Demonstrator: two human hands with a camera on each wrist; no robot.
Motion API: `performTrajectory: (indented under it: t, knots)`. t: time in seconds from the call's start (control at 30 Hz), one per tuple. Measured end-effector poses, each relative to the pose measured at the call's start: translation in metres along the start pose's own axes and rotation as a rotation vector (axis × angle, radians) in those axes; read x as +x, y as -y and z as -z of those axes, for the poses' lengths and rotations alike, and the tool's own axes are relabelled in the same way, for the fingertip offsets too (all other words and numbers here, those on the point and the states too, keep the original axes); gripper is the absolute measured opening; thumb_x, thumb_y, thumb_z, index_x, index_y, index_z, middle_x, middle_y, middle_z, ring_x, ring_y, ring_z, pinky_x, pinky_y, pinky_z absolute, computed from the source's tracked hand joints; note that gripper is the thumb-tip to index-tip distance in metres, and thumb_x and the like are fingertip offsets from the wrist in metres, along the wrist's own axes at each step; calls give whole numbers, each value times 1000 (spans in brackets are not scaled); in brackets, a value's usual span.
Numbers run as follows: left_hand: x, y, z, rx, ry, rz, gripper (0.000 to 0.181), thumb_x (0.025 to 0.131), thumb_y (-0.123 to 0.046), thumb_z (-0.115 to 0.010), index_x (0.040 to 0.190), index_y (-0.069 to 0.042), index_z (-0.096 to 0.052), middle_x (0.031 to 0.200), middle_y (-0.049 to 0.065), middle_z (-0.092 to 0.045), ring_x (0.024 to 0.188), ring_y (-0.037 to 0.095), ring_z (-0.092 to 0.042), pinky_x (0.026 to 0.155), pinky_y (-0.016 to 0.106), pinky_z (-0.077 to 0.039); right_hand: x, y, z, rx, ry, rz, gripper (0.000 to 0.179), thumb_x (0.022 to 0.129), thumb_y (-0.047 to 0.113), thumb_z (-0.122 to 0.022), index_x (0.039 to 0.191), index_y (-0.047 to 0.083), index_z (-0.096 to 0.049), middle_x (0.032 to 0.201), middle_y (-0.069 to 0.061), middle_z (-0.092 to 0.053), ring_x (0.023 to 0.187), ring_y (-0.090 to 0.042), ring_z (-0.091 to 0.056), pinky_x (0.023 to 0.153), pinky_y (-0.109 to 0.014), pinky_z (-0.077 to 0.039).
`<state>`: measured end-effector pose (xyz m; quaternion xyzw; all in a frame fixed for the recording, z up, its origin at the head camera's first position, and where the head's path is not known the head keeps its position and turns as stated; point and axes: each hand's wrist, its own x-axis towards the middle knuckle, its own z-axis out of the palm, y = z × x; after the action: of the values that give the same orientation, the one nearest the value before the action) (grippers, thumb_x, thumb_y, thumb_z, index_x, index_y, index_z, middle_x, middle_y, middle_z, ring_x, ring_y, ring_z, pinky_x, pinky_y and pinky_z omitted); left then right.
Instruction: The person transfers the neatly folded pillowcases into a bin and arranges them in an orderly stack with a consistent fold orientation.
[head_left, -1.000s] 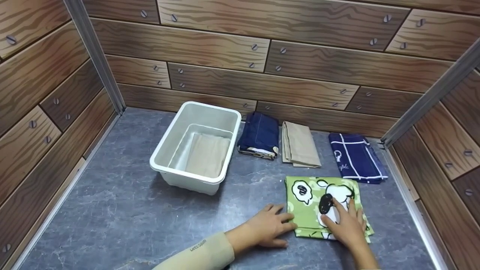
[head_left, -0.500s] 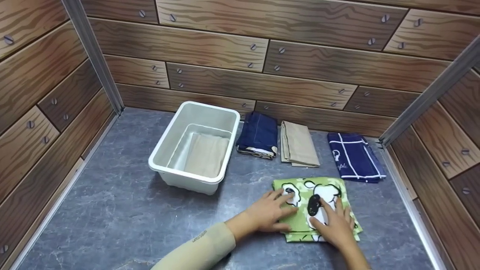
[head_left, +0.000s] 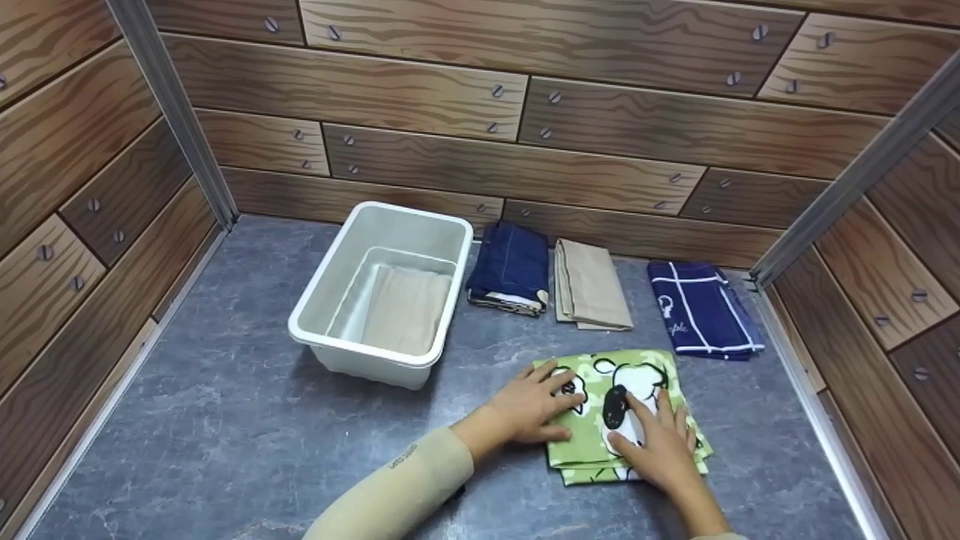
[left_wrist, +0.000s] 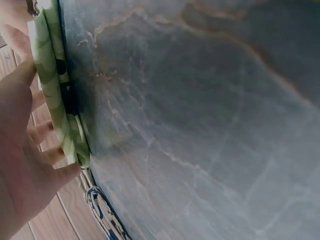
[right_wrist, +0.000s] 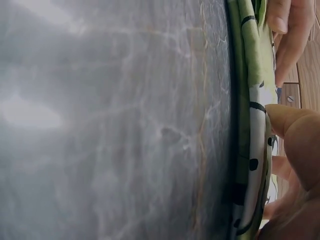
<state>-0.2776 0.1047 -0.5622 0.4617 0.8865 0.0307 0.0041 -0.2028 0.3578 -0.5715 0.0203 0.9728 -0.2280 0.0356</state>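
Note:
A folded green cloth (head_left: 585,442) with white and black cartoon prints lies on the grey tabletop, front right in the head view. My left hand (head_left: 529,409) rests with spread fingers on its left part, over a white printed shape. On the right part, my right hand (head_left: 660,442) presses with fingers and thumb spread. In the left wrist view the cloth's layered edge (left_wrist: 52,85) runs under the left fingers. The right wrist view shows the right thumb (right_wrist: 287,120) against the top layer, above the stacked folds.
A white plastic bin (head_left: 319,341) with a folded beige cloth (head_left: 409,307) inside stands at the left. Behind the green cloth lie a folded navy cloth (head_left: 510,262), a beige cloth (head_left: 592,285) and a navy white-lined cloth (head_left: 701,307). Wood-patterned walls (head_left: 420,90) enclose the table.
The green cloth has slid left across the table with my right hand on it. My left hand has gone from the cloth's left edge to on top of it.

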Motion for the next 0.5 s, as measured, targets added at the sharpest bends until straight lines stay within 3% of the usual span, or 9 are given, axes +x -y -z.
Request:
performTrajectory:
  t: [0.3, 0.5]
  knots:
    - [-3, 7, -3, -1, 10, 5, 70, 92, -65, -54, 154, -36, -37, 164, 3, -28, 150, 33, -23, 119, 52, -27, -1, 5, -1, -17, 0, 2, 80, 88, 52, -67, 152, 11, -42, 159, -36, -5, 140, -67, 2, 106, -81, -2]
    - [1, 3, 3, 40, 63, 63, 70, 93, -63, -54, 155, -35, -35, 165, 3, -24, 151, 34, -20, 121, 51, -24, -1, 13, -3, -48, 1, -41, 81, 88, 54, -66, 153, 12, -40, 159, -37, -6, 139, -67, -2, 107, -81, -6]
